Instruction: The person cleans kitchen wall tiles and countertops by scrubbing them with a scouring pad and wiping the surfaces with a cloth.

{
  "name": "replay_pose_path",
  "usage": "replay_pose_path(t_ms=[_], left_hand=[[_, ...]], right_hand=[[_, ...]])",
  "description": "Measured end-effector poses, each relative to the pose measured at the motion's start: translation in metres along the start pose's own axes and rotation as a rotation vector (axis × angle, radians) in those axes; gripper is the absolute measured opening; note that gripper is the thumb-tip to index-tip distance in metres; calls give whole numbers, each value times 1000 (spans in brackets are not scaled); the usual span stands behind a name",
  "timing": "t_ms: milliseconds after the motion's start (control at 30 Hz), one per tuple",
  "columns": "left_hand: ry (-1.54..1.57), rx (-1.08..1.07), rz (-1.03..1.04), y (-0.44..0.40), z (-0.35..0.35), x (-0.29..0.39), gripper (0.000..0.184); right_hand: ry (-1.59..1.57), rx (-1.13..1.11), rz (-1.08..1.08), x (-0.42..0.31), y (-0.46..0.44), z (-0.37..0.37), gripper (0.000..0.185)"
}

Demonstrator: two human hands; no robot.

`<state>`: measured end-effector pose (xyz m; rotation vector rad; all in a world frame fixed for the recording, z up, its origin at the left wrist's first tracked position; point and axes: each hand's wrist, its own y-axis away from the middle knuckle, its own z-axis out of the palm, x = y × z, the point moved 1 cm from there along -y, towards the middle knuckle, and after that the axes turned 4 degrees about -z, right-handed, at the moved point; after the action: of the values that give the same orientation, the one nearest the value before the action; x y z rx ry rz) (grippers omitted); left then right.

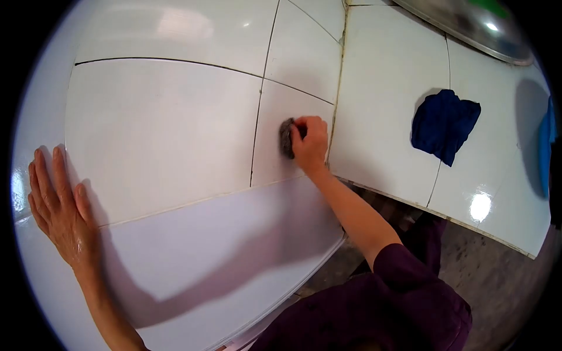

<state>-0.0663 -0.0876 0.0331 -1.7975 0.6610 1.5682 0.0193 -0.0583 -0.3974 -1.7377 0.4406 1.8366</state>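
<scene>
My right hand (311,145) is closed on a dark grey scouring pad (286,138), which touches a white tile (293,105) near the corner seam. Flat against the tiled surface at the far left lies my left hand (61,205), fingers spread and holding nothing. Its skin looks wet. Dark lines run between the large white tiles (164,128).
A crumpled dark blue cloth (445,126) lies on the white tiled counter (386,88) at the right. A metal lid or bowl (474,26) is at the top right, with a blue object (545,149) at the right edge. Grey floor (486,286) shows below the counter.
</scene>
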Motion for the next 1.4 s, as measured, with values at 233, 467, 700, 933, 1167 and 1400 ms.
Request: replay_pose_path(t_ms=[233,467,700,933,1167,1400], left_hand=[[37,17,-7,-3,-3,4,45],[21,-46,2,0,-2,-1,45],[41,1,16,-4,-4,1,46],[29,34,26,-6,-2,4,48],[38,40,16,-8,-3,5,48],[48,58,55,-10,-5,6,48]], right_hand=[[30,-52,-130,-18,35,-12,21],[169,-124,-107,-12,25,-7,36],[191,-232,-144,-28,54,-22,49],[186,-366,-176,-35,69,-30,50],[238,-304,-102,-29,42,-21,48],[256,-250,-9,-18,23,-14,50]])
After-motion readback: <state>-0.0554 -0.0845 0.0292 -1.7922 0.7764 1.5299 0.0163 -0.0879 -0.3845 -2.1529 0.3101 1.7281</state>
